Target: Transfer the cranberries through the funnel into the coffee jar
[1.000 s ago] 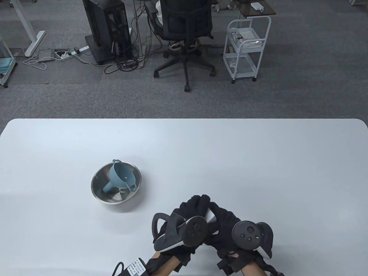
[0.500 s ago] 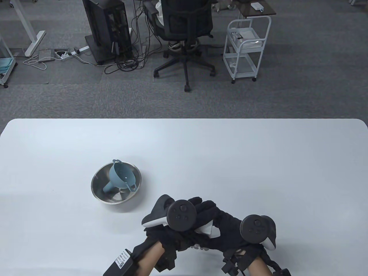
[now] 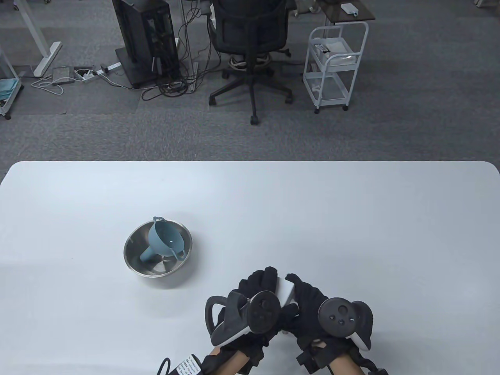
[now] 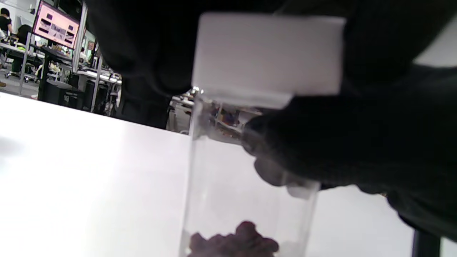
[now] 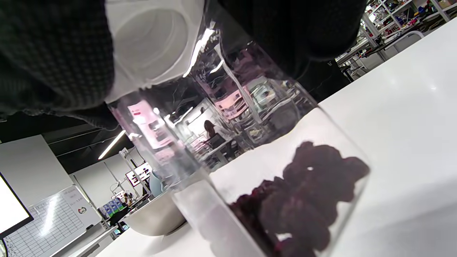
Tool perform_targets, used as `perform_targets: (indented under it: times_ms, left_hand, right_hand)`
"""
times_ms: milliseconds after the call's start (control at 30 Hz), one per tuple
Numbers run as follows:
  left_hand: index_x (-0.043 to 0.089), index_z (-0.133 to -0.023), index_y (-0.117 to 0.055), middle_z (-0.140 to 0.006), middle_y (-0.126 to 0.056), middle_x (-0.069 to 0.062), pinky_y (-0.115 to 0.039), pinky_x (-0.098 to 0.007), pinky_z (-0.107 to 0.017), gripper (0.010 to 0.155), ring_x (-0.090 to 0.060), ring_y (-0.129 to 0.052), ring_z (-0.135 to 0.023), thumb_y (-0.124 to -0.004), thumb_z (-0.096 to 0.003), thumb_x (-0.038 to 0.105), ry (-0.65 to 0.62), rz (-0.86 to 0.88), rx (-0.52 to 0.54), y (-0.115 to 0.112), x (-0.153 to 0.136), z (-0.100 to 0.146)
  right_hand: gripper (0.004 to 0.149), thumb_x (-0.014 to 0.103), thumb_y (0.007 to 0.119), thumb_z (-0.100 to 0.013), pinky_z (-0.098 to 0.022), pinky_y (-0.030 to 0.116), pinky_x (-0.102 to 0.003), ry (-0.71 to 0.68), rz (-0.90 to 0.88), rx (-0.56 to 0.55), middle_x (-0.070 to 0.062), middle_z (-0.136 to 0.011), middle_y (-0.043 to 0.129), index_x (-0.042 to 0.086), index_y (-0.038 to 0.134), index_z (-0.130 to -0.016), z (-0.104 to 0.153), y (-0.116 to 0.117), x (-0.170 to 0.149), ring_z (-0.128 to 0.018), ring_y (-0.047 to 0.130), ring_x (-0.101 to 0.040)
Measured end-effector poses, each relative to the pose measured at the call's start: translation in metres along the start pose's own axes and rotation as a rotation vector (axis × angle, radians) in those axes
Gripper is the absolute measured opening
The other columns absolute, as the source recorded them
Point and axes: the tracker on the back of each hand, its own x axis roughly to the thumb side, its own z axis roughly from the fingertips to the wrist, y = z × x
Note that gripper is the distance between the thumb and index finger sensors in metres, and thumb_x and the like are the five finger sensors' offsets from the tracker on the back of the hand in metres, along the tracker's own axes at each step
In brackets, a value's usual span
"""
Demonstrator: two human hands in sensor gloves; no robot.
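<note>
Fingers of the left hand curl over the white lid of the coffee jar, gripping it from the left, while the right hand wraps the same lid and the jar's upper wall from the other side; both hands are closed on the jar with no gap showing.

Taking the steel bowl as the landmark and going left to right: the bowl sits left of centre on the white table, and in it lies the blue funnel, tipped on its side, its long axis slanting with the spout pointing to the bowl's near-left and the wide mouth facing up and right. To the right of the bowl and nearer the table's front edge stands the jar between the two hands, upright, long axis vertical, lid on top. In the wrist views dark cranberries lie heaped at the bottom of its clear body, which rests on the table.
</note>
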Motion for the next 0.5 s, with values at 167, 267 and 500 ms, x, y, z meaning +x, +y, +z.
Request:
perform_targets:
  times_ms: [167,267,500]
  left_hand:
    - [0.014,-0.114,-0.046,-0.117,-0.054,-0.020,-0.066,-0.056,-0.070,0.082,-0.047,-0.071,-0.098,-0.084,-0.0489,0.047,-0.205,0.134,-0.244,0.009,-0.009,-0.011]
    - [0.028,-0.113,-0.044,-0.122,-0.045,-0.005,-0.054,-0.061,-0.075,0.080,-0.048,-0.050,-0.109,-0.088,-0.0473,0.034,-0.316,0.180,-0.427,0.015,-0.017,-0.015]
    - [0.025,-0.115,-0.047,-0.123,-0.046,-0.009,-0.057,-0.062,-0.074,0.081,-0.052,-0.052,-0.110,-0.085,-0.0470,0.049,-0.287,0.172,-0.317,0.020,-0.020,-0.011]
  right_hand:
    - [0.098,0.052,0.103,-0.030,-0.054,0.077,-0.049,-0.070,-0.073,0.074,-0.021,-0.093,0.082,-0.003,0.058,-0.098,-0.002,-0.003,-0.007,-0.075,0.090,-0.043]
    - [0.099,0.049,0.104,-0.029,-0.056,0.076,-0.050,-0.128,-0.171,0.157,-0.021,-0.094,0.082,-0.005,0.057,-0.098,-0.003,-0.001,-0.009,-0.077,0.089,-0.044]
    - [0.099,0.050,0.103,-0.030,-0.056,0.076,-0.049,-0.101,-0.139,0.114,-0.020,-0.095,0.081,-0.003,0.057,-0.099,-0.004,0.002,-0.007,-0.078,0.089,-0.043]
